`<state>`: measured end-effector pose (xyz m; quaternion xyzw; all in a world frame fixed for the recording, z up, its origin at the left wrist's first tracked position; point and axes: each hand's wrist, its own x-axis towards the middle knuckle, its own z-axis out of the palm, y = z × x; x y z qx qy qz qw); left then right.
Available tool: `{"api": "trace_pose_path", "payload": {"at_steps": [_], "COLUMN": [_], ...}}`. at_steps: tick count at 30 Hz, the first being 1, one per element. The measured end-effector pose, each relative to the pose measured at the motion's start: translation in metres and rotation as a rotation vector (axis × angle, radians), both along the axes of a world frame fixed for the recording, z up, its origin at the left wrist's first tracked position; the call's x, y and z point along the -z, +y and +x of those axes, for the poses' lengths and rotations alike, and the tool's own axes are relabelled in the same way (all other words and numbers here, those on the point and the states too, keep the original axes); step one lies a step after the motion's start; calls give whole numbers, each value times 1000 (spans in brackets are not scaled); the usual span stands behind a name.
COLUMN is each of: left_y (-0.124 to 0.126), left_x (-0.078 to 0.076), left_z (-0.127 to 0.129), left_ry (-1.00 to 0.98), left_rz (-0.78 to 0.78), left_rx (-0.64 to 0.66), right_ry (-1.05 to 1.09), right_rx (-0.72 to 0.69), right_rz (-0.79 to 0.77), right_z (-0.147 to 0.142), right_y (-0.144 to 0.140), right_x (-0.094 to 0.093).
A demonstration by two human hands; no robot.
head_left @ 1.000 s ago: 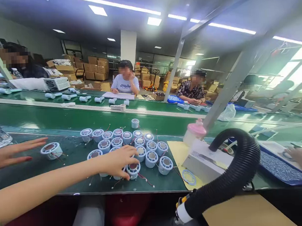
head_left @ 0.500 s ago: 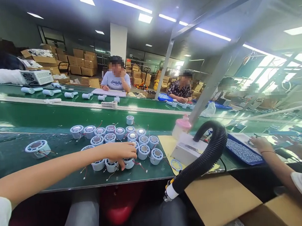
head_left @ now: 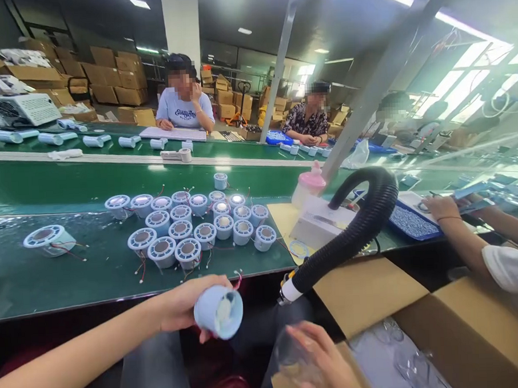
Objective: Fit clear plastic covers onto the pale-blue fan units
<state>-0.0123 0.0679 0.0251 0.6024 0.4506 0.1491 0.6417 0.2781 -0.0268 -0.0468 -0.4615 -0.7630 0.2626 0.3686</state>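
My left hand [head_left: 180,305] grips a light-blue round fan housing [head_left: 218,313] by its side, held below the table's front edge with its open end facing me; a red wire trails from it. My right hand [head_left: 324,360] is low in the view, fingers curled round what looks like a clear plastic piece [head_left: 290,350]. Several matching blue housings [head_left: 187,226] with red and white wires stand grouped on the green table [head_left: 74,276]. One more housing [head_left: 44,237] sits alone to the left.
A black ribbed hose [head_left: 359,224] arches over a white box [head_left: 323,225] beside a pink-capped bottle [head_left: 310,186]. An open cardboard box [head_left: 462,334] with clear parts is at lower right. A co-worker's hand [head_left: 442,208] rests by a blue tray [head_left: 408,222]. Other people sit beyond the conveyor.
My left hand has lifted one housing out of the group and drawn it back toward me. My right hand has come into view at the bottom. The view has tilted down.
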Motion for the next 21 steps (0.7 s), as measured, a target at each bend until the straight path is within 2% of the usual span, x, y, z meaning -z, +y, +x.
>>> {"api": "trace_pose_path", "payload": {"at_steps": [2,3,4,7,10,13,16,21], "left_y": [-15,-22,-27,-39,-49,-57,-62,-62], "left_x": [4,3,2,-2,2,15,31,48], "left_z": [9,11,12,12,12,13,14,13], "left_ry": [-33,-32,-14,129,225,165,112,63], "left_rz": [-198,-217,-165,212,421,494,544,603], "left_rx": [118,177,227,283,198,53,-48,11], "right_ry": [-229,-310,-371,-460,-319,-59,115,290], "right_rx": [-40,-31,-41,-44,-61,-38,33,94], "right_rz": [146,167,174,93,-104,-275,-355,-506], "right_z": [-35,-49,-60,-74,-75,-73,-73,-72], "right_y": [3,6,9,15,13,10,9,15], "right_x": [-19,-28,-35,-40,-35,-37,-47,-56]}}
